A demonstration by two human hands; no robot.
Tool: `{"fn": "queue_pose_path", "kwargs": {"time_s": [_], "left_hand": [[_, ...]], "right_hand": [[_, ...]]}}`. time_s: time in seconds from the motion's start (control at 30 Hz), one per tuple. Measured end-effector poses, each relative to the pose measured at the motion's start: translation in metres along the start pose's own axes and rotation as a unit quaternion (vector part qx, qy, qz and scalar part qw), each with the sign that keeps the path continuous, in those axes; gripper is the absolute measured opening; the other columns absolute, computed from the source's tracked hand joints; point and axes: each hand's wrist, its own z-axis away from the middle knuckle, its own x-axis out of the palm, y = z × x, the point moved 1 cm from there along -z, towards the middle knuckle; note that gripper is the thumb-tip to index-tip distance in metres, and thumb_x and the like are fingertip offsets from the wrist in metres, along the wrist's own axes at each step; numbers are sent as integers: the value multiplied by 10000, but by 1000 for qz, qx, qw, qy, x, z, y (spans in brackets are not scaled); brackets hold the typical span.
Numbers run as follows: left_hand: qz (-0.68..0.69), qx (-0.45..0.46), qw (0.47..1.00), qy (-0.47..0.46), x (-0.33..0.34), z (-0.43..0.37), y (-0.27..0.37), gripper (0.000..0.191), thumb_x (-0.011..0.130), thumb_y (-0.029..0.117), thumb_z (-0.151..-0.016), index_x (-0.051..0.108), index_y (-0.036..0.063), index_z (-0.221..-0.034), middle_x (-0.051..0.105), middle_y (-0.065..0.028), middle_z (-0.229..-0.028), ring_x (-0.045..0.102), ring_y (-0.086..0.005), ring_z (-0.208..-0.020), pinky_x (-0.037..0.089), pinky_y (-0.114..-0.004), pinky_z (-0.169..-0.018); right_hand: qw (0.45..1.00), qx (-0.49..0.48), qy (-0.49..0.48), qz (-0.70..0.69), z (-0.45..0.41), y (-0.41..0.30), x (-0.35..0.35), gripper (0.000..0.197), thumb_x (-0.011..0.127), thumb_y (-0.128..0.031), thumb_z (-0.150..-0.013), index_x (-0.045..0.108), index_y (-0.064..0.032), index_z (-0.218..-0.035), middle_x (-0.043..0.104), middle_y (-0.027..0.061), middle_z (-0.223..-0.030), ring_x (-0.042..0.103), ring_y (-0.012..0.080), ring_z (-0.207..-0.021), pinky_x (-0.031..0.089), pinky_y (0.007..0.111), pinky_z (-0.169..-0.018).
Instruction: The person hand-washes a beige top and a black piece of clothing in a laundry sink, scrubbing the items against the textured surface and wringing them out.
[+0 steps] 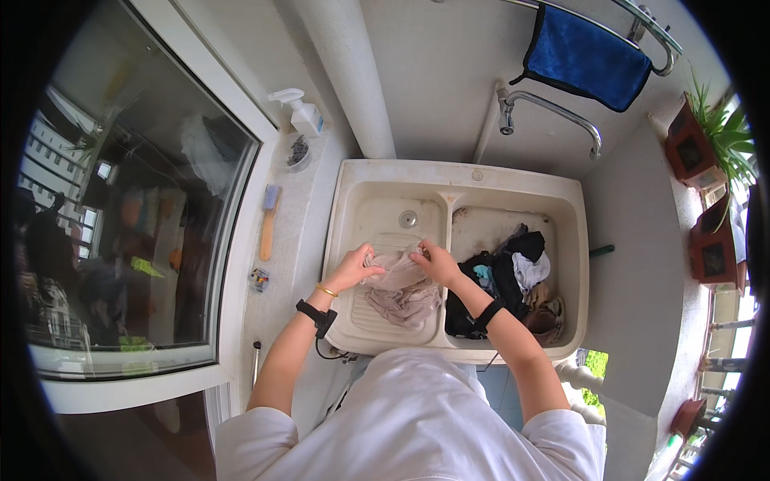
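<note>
A thin pale beige cloth garment (404,294) is stretched between my two hands over the left basin of a double laundry sink (391,171). My left hand (354,267) pinches its left edge, and my right hand (437,262) grips the upper right edge. The lower part of the cloth lies crumpled on the ribbed washboard slope (359,312). Behind the cloth, a round metal drain (408,219) shows in the basin floor. In the right basin, beside my right forearm, sits a heap of clothes (504,282) in black, white, brown and some turquoise.
A chrome faucet (556,105) and a blue towel (586,54) on a rail are at the back wall. The left ledge holds a spray bottle (305,115), a small bowl (299,155), a scrubbing brush (269,222) and a small clear container (260,279). Potted plants (692,147) line the right sill.
</note>
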Motion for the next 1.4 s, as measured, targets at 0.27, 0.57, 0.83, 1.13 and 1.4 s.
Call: {"fn": "queue_pose_path", "kwargs": {"time_s": [0.27,0.57,0.83,1.13,1.4], "left_hand": [[-55,113,969,211,-141,7,136,435,795,194,-729,420,44,-890,457,-50,-683,389,-137,-582,382,-291,-543],[-33,213,916,337,-190,61,246,418,802,69,-703,415,65,-860,548,-49,-943,498,-121,-883,425,-252,-825],[24,191,931,309,-149,100,217,402,788,58,-705,481,55,-965,557,-50,-942,531,-152,-902,443,-274,-842],[-35,-9,989,144,50,108,-30,354,768,152,-715,629,47,-1022,651,-118,-1015,622,-267,-938,484,-335,-810],[-117,-133,962,-206,92,125,-71,549,764,478,-665,665,60,-1008,675,-125,-962,633,-298,-909,488,-374,-783]], "right_hand": [[969,-216,95,-74,-8,-168,-104,335,705,-254,-814,523,-45,-1002,597,156,-919,576,285,-731,466,362,-688],[909,-352,215,-54,49,-264,-165,381,725,-155,-793,597,-90,-1146,534,82,-906,523,161,-734,452,277,-632],[896,-399,188,-54,77,-234,-118,251,709,10,-713,570,-21,-919,541,113,-1089,597,269,-846,499,335,-715],[967,-186,45,165,66,18,76,255,755,-171,-684,629,-80,-886,611,102,-869,619,311,-790,502,390,-698],[949,-173,-232,124,90,56,110,328,725,-364,-749,676,-89,-919,634,109,-861,629,300,-792,499,398,-725]]}}
